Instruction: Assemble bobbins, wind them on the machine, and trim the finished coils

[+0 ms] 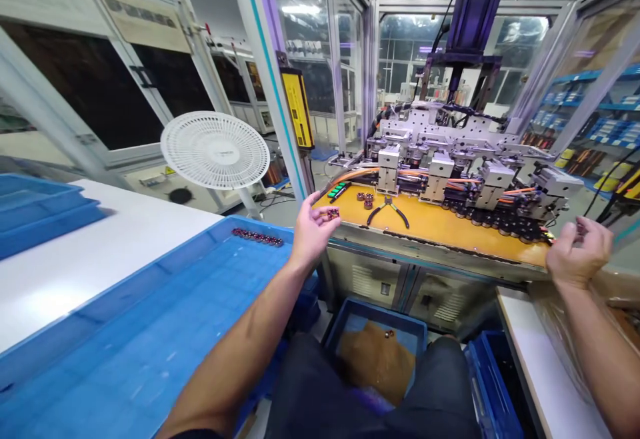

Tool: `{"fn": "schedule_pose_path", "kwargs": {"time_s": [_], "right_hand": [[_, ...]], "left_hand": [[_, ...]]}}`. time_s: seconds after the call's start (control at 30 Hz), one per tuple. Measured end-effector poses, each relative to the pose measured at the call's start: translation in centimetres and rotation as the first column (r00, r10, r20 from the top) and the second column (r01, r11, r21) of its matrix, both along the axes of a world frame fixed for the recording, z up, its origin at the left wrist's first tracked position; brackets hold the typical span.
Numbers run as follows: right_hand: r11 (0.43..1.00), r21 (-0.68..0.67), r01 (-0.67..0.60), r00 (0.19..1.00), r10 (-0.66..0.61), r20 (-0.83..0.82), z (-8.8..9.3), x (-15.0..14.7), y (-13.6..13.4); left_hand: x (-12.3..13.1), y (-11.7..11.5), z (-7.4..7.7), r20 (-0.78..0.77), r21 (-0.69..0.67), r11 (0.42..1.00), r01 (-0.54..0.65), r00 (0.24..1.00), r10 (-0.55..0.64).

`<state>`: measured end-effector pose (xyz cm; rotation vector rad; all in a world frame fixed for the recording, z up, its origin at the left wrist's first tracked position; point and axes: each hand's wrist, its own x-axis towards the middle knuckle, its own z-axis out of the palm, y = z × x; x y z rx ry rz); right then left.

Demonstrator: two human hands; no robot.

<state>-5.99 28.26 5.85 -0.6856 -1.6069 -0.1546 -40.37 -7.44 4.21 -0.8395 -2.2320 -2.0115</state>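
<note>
Pinching a small coppery ring part (333,213) by the front left corner of the orange-yellow surface (425,226), the left hand (313,231) has its grip clamped on it, thumb against fingers. The right hand (577,252) is way over by the front right corner, fingers curled, near the end of a row of black round parts (500,224); honestly can't tell if that grip has anything in it. Pliers (388,202) lie near the front edge with handles spread, a few similar ring parts (368,200) just beside them, and a big metal machine (440,166) fills the back edge. Oh, and more coppery parts (257,236) line the far edge of the blue tray (165,339).
</note>
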Motion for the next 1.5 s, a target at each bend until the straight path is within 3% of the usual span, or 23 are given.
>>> {"fn": "schedule_pose_path", "kwargs": {"time_s": [0.07,0.13,0.17,0.23,0.27,0.3,0.33,0.43,0.5,0.67,0.83,0.97,1.03,1.13,1.23,1.3,1.5], "right_hand": [[0.980,0.017,-0.197,0.968,0.192,0.162,0.7,-2.2,-5.6],[0.914,-0.019,-0.406,0.856,0.387,0.342,1.4,-4.2,-12.1],[0.850,-0.045,-0.525,0.758,0.490,0.431,1.7,-5.1,-15.4],[0.578,-0.128,-0.806,0.400,0.690,0.603,2.3,-6.4,-20.8],[0.481,-0.172,-0.860,0.262,0.704,0.660,2.6,-6.8,-22.8],[0.433,-0.224,-0.873,0.173,0.705,0.687,2.7,-7.1,-24.3],[0.424,-0.266,-0.866,0.124,0.696,0.707,2.7,-7.1,-25.2],[0.476,-0.400,-0.783,0.053,0.693,0.719,2.0,-6.5,-26.0],[0.462,-0.503,-0.730,0.007,0.741,0.671,1.4,-6.0,-25.9],[0.273,-0.726,-0.631,0.000,0.936,0.352,0.4,-4.8,-26.4],[0.169,-0.804,-0.570,-0.004,0.978,0.209,-0.3,-3.0,-27.2],[0.026,-0.856,-0.516,-0.080,0.994,0.078,-1.2,-2.2,-26.6],[-0.061,-0.890,-0.451,-0.001,0.998,-0.068,-1.6,-2.7,-26.4],[-0.252,-0.873,-0.417,0.199,0.912,-0.358,-2.1,-4.2,-26.8],[-0.429,-0.794,-0.432,0.270,0.778,-0.567,-2.7,-5.8,-27.9],[-0.475,-0.749,-0.461,0.271,0.728,-0.629,-3.5,-6.4,-28.8],[-0.518,-0.618,-0.591,0.298,0.571,-0.765,-6.3,-5.6,-30.6]], "left_hand": [[4.0,-2.5,-0.7,0.050,0.119,0.980,0.157,0.985,-0.164],[8.3,-4.4,-1.4,0.049,0.224,0.922,0.317,0.941,-0.335],[10.3,-5.1,-1.7,0.023,0.246,0.896,0.370,0.922,-0.387],[13.5,-6.2,-2.2,-0.063,0.238,0.868,0.435,0.899,-0.433],[14.6,-6.6,-2.4,-0.108,0.227,0.860,0.458,0.889,-0.445],[15.5,-7.0,-2.6,-0.144,0.215,0.853,0.476,0.879,-0.454],[16.0,-7.4,-2.8,-0.165,0.206,0.847,0.491,0.870,-0.464],[16.8,-8.1,-3.4,-0.126,0.215,0.827,0.519,0.855,-0.504],[16.9,-8.2,-3.8,-0.040,0.250,0.807,0.534,0.839,-0.543],[17.3,-7.2,-4.7,0.093,0.359,0.779,0.514,0.811,-0.578],[17.3,-6.5,-5.1,0.087,0.410,0.765,0.497,0.813,-0.575],[17.1,-6.7,-5.3,0.042,0.392,0.765,0.511,0.820,-0.570],[17.1,-6.9,-5.5,-0.024,0.374,0.758,0.534,0.823,-0.568],[17.2,-7.1,-5.8,-0.120,0.337,0.742,0.579,0.809,-0.576],[17.5,-7.1,-5.8,-0.154,0.303,0.735,0.607,0.792,-0.591],[17.7,-6.8,-5.8,-0.144,0.311,0.749,0.585,0.808,-0.572],[17.5,-6.4,-6.0,0.001,0.423,0.756,0.499,0.835,-0.551]]}}
